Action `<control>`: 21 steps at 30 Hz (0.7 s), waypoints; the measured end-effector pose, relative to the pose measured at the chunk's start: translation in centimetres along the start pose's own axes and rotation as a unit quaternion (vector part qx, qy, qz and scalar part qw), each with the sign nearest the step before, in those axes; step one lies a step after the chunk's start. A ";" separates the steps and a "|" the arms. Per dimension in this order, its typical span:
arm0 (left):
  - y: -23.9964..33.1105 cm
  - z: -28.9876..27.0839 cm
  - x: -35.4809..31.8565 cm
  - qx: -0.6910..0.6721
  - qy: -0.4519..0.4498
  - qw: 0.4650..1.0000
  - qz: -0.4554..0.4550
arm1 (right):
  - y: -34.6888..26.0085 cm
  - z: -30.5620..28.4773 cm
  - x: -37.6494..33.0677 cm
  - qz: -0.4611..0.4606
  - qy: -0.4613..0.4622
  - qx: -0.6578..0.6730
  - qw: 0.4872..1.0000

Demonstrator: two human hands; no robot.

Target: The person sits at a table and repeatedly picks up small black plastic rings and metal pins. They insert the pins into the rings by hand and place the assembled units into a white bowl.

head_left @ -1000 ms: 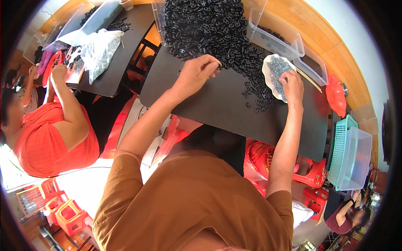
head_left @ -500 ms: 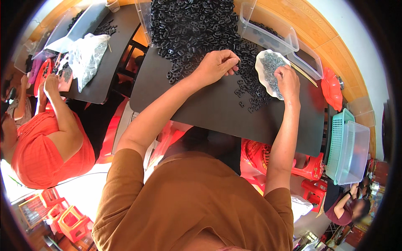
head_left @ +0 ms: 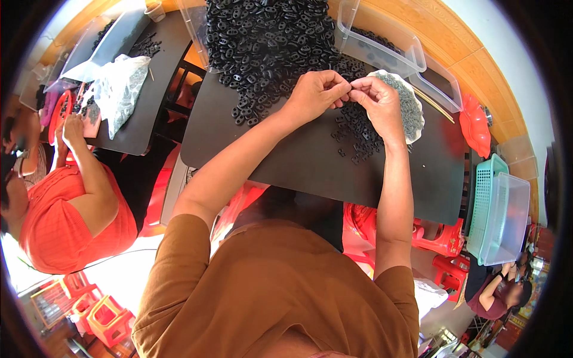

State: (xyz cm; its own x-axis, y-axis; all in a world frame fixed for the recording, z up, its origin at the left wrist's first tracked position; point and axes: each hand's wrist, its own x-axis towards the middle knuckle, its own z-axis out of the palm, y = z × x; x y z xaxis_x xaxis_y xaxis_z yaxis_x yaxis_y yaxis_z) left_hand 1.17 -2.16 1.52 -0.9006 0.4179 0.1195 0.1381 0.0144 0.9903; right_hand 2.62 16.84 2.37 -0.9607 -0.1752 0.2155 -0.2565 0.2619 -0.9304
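Note:
My left hand point(head_left: 315, 97) is in a pinch over the dark table point(head_left: 239, 149), at the edge of a big pile of black oval pieces with two holes point(head_left: 268, 45). Its fingertips meet those of my right hand point(head_left: 381, 107), which is pinched as well. Whatever lies between the fingers is too small to make out. Below the hands is a scatter of small black pieces point(head_left: 360, 140). Partly behind my right hand stands a white scalloped dish point(head_left: 422, 122) heaped with small grey pieces point(head_left: 407, 98).
Clear plastic bins point(head_left: 382, 53) stand at the back, with thin sticks point(head_left: 434, 104) beside the dish. A red scalloped dish point(head_left: 475, 125) and a green basket point(head_left: 484, 203) are at the right. On the left, a person in red point(head_left: 80, 209) works at another table near a plastic bag point(head_left: 124, 89).
My right hand has left the dish of grey pieces and moved left to meet my left hand's fingertips. The left hand has stayed nearly in place.

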 end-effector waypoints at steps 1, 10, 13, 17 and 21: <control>-0.3 0.2 0.1 -0.011 0.004 1.000 0.004 | 0.2 -0.2 -0.1 0.001 0.003 -0.006 1.000; -1.6 4.3 3.5 0.348 -0.040 0.896 0.274 | 2.0 -5.8 0.3 -0.058 0.194 0.123 0.972; -1.1 7.3 4.4 0.436 -0.077 0.856 0.268 | 2.0 -6.1 0.1 -0.050 0.222 0.183 0.956; -1.8 9.7 5.9 0.523 -0.105 0.805 0.258 | 2.2 -6.5 0.3 -0.052 0.224 0.219 0.948; -2.1 10.2 7.3 0.531 -0.130 0.804 0.234 | 2.2 -6.8 0.2 -0.057 0.223 0.244 0.942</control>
State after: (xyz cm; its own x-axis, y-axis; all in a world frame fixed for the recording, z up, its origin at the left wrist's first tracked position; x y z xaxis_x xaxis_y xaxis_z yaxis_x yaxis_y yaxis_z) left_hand -1.51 10.13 -0.36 -0.5496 0.7773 0.3061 0.8354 0.5101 0.2046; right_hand 1.17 23.85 2.33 -0.9067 0.2689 0.3249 -0.3862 -0.2201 -0.8958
